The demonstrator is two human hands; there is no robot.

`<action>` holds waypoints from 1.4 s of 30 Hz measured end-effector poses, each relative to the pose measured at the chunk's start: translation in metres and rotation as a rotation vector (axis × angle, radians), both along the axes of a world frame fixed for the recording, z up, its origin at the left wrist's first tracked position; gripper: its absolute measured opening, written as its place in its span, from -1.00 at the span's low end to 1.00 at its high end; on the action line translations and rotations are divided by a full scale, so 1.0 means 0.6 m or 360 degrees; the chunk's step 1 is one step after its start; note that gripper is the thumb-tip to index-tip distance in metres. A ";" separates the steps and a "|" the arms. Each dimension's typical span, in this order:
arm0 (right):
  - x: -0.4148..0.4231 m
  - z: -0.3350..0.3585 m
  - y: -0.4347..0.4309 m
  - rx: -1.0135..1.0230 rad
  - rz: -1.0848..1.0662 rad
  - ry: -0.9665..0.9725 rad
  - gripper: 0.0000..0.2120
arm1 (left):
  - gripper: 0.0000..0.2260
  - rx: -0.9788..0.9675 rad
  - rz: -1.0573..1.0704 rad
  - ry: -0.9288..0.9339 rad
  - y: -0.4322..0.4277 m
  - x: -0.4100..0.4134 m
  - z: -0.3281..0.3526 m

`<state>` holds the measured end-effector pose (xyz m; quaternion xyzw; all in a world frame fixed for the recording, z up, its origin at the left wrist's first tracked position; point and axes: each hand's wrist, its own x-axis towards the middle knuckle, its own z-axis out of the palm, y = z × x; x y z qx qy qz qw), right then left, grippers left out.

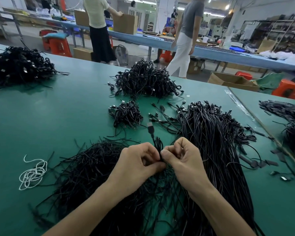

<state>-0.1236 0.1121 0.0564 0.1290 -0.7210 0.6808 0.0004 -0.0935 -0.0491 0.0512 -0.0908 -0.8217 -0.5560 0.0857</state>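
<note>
My left hand (140,160) and my right hand (182,157) meet at the middle of the green table (49,120). Together they pinch a coiled black USB cable (157,145); its plug (150,128) sticks up just beyond my fingers. Under my forearms lies a spread of thin black ties (95,167). A long bundle of straight black cables (211,142) runs along my right side. A small heap of coiled cables (128,114) sits just beyond my hands.
A bigger heap of coiled cables (146,80) lies farther back, another (19,65) at the far left. White string (32,174) is on the left. Loose cables (162,118) lie scattered. More black parts (284,109) rest on the right table. Two people (99,28) stand in the aisle.
</note>
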 end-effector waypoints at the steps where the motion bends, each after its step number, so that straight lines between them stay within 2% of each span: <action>1: 0.001 -0.001 -0.002 0.0016 -0.0027 0.0027 -0.62 | -0.84 -0.0082 0.0038 0.0032 0.001 -0.001 -0.001; 5: 0.004 -0.002 -0.009 0.0035 -0.0142 0.0158 -0.60 | -0.95 -0.0333 0.0160 0.0133 0.003 -0.008 0.002; 7: 0.005 -0.001 -0.011 0.0006 -0.0153 0.0210 -0.59 | -0.89 -0.0430 0.0189 0.0176 0.007 -0.010 0.002; 8: 0.005 0.000 -0.013 0.0009 -0.0156 0.0237 -0.58 | -0.85 -0.0375 0.0167 0.0145 0.009 -0.010 0.001; 10: 0.006 0.001 -0.014 0.0055 -0.0163 0.0287 -0.57 | -0.80 0.0061 0.0082 -0.0111 0.010 -0.014 0.003; 13: 0.006 0.002 -0.010 0.0136 -0.0174 0.0321 -0.60 | -0.69 0.1025 -0.0016 -0.0567 0.014 -0.016 0.017; 15: 0.007 0.001 -0.009 0.0181 -0.0169 0.0324 -0.60 | -0.64 0.1379 0.0006 -0.0718 0.010 -0.021 0.025; 18: 0.011 -0.001 -0.012 0.0216 -0.0150 0.0291 -0.59 | -0.61 0.1204 -0.0077 -0.0724 0.002 -0.022 0.027; 21: 0.009 -0.005 -0.013 0.0107 -0.0019 0.0161 -0.59 | -0.74 0.1023 -0.0084 -0.0505 -0.002 -0.020 0.027; 24: 0.000 -0.006 -0.009 0.0037 0.0021 0.0001 -0.59 | -0.71 0.0734 -0.0049 -0.0309 -0.015 -0.020 0.018; 28: -0.019 -0.007 -0.005 0.0094 -0.0081 -0.0086 -0.59 | -0.73 0.0323 -0.0201 -0.0250 -0.027 -0.017 0.006; 31: -0.029 -0.008 -0.010 0.0218 -0.0156 -0.0074 -0.60 | -0.69 0.0140 -0.0121 -0.0089 -0.027 -0.017 0.000; 36: -0.042 -0.004 -0.027 0.0229 -0.0266 -0.0051 -0.63 | -0.64 -0.0519 -0.0075 0.0145 -0.024 -0.024 -0.013; 39: -0.043 -0.004 -0.045 0.0062 -0.0207 -0.0148 -0.62 | -0.84 -0.0624 -0.0045 0.0351 -0.020 -0.036 -0.034; 42: -0.048 0.000 -0.051 -0.0140 -0.0130 -0.0261 -0.66 | -0.93 -0.0590 0.0086 0.0529 -0.019 -0.055 -0.052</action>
